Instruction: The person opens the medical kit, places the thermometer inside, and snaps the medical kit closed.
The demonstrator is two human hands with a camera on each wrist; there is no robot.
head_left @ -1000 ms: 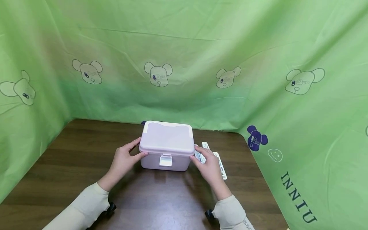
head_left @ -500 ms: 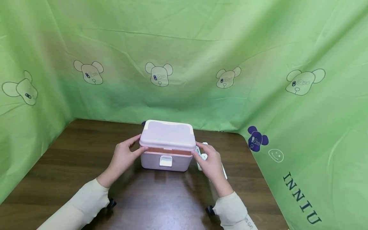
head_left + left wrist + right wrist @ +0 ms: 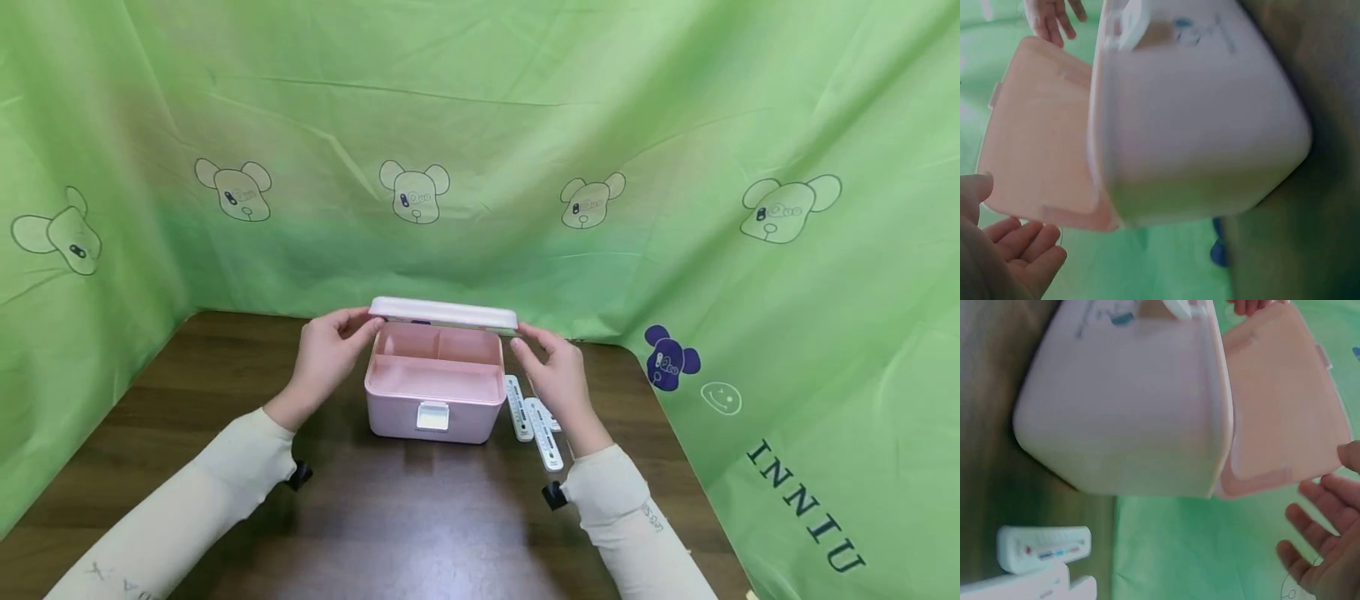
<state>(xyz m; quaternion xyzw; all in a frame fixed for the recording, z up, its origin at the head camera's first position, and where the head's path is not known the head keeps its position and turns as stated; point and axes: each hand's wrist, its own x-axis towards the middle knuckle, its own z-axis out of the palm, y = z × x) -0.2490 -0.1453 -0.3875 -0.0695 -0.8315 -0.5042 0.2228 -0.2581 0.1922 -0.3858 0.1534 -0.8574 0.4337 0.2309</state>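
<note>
Lid (image 3: 444, 312) in 2 hands (image 3: 324, 360) (image 3: 558, 375); curtain (image 3: 480, 125) reads "INNIU".

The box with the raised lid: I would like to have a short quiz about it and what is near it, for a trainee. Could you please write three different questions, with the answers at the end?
1. In the head view, how many compartments can be seen inside the box?
2. True or false: the lid lies fully shut on the box.
3. Where do the white strips lie?
A) Inside the box
B) On the table, to the right of the box
C) On top of the lid

Key: 1. Three: one at the front, two behind it. 2. False; it is raised, and the inside shows. 3. B.
</note>
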